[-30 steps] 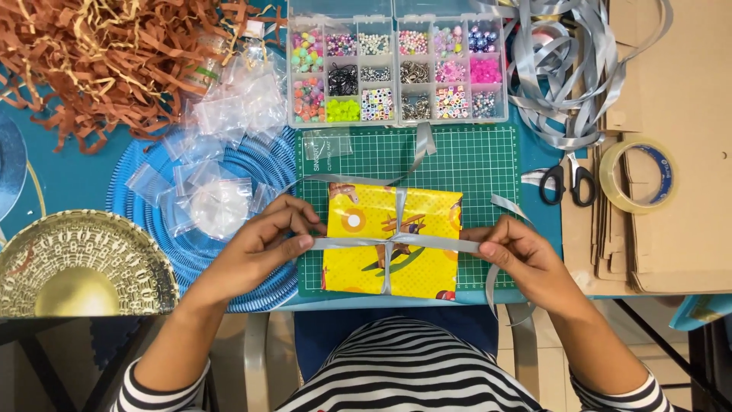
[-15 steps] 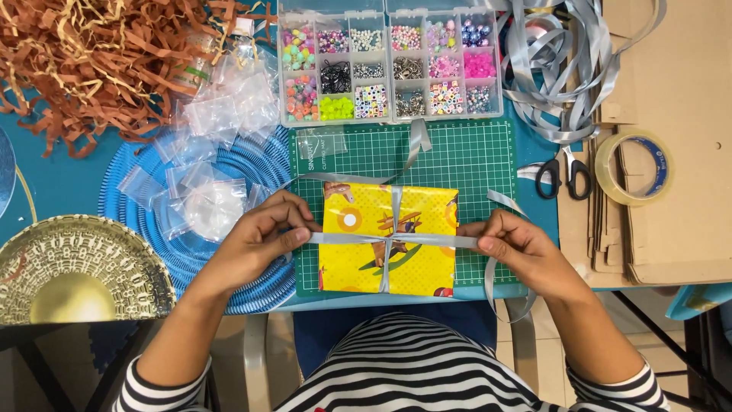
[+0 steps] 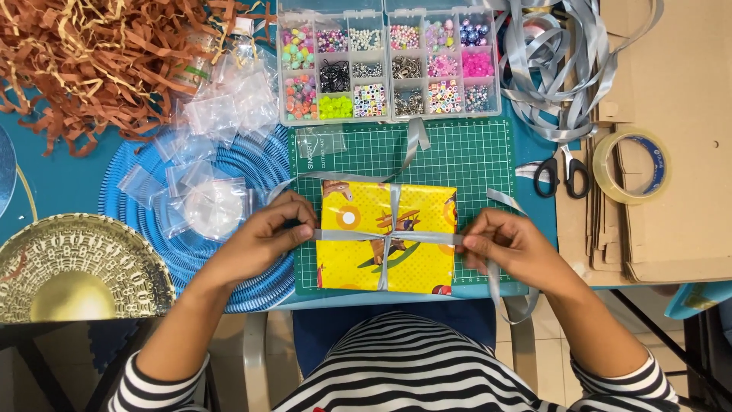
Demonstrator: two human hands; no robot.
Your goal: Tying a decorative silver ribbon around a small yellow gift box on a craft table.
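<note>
Yellow plane-print parcel [image 3: 385,236], grey ribbon [image 3: 396,236], green gridded mat [image 3: 465,156], seemingly gold plate [image 3: 76,267].

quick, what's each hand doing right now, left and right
Left hand: closed, pinching the grey ribbon at the left edge of the yellow wrapped parcel.
Right hand: closed, pinching the same ribbon at the parcel's right edge.

My bench [image 3: 61,179] has a teal top. Directly on it in front of me lies a green cutting mat [image 3: 465,156], with a round blue ribbed mat [image 3: 263,164] beside it and a gold plate [image 3: 80,267] further left. Brown paper shreds [image 3: 91,61] pile at the far left corner. Black-handled scissors [image 3: 563,177] and flattened cardboard [image 3: 679,137] lie to the right.
</note>
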